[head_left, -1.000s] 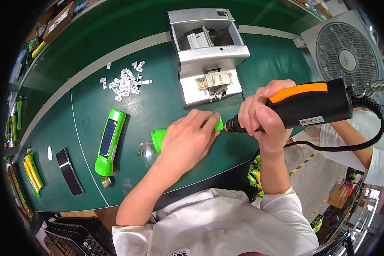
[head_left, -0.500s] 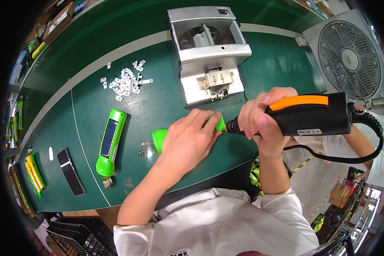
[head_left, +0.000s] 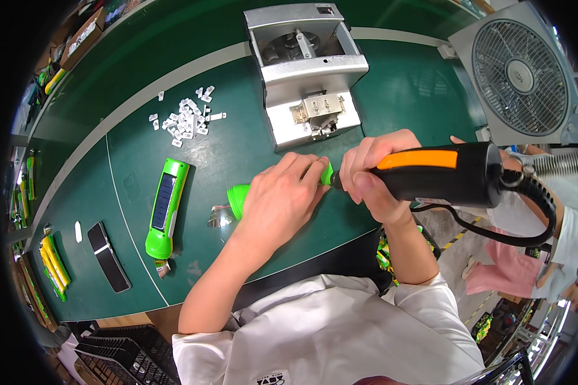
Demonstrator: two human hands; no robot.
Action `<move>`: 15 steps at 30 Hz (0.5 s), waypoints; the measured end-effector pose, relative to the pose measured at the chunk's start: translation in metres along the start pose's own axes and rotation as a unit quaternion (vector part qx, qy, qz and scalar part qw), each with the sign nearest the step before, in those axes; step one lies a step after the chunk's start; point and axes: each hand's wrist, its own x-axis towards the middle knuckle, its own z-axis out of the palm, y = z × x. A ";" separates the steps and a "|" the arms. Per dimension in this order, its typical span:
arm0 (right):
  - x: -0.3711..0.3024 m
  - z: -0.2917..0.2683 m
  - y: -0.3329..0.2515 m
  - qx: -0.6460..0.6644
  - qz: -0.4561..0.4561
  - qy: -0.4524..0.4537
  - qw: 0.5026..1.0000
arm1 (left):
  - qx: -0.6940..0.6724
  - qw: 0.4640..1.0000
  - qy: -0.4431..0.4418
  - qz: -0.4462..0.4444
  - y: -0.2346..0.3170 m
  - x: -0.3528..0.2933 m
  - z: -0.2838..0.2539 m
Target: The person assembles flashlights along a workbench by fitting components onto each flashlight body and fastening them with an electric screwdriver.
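Observation:
My left hand [head_left: 281, 202] is wrapped over a green flashlight [head_left: 238, 199] lying on the bench, covering most of its body. A shiny reflector cup [head_left: 221, 217] sticks out at the flashlight's left end. My right hand [head_left: 377, 176] grips a black electric screwdriver [head_left: 440, 179] with an orange lever, held level. Its tip meets the flashlight's green right end beside my left fingertips; the exact contact point is hidden. To the left lies a second green flashlight [head_left: 167, 208] with a dark solar panel along its side.
A silver screw feeder [head_left: 315, 74] stands behind my hands. Small white plastic pieces [head_left: 187, 122] lie heaped left of it. A phone [head_left: 109, 256] and a yellow-green pack [head_left: 54, 263] are at far left, a box fan [head_left: 520, 77] at right. Another person [head_left: 510, 263] is beyond the bench.
The screwdriver and my right hand have shifted left, its tip closer in against the flashlight's end. My left hand keeps its hold. The whole view has shifted slightly; a person in pink trousers shows at right.

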 end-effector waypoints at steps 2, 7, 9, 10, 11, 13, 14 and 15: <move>-0.002 0.001 0.000 0.009 0.003 0.019 1.000 | -0.003 1.000 -0.002 0.002 0.000 0.000 0.001; -0.003 0.005 -0.003 0.023 -0.020 0.001 1.000 | 0.003 1.000 -0.002 0.005 0.001 -0.001 -0.001; -0.005 0.004 -0.002 -0.001 -0.021 0.012 1.000 | 0.005 1.000 -0.002 0.007 0.002 -0.001 -0.001; -0.006 0.003 -0.002 -0.026 -0.022 0.023 0.999 | 0.005 1.000 -0.007 0.005 0.003 0.000 -0.002; -0.006 0.004 -0.003 -0.027 -0.023 0.024 0.999 | 0.005 1.000 -0.013 0.003 0.003 0.000 -0.003; -0.006 0.007 -0.006 -0.039 -0.008 0.022 0.999 | 0.007 1.000 -0.015 0.002 0.003 -0.001 -0.004; -0.006 0.007 -0.006 -0.039 -0.008 0.023 0.999 | 0.010 1.000 -0.017 0.001 0.003 -0.002 -0.004; -0.006 0.007 -0.006 -0.052 -0.008 0.006 0.999 | 0.010 1.000 -0.017 0.002 0.002 -0.002 -0.004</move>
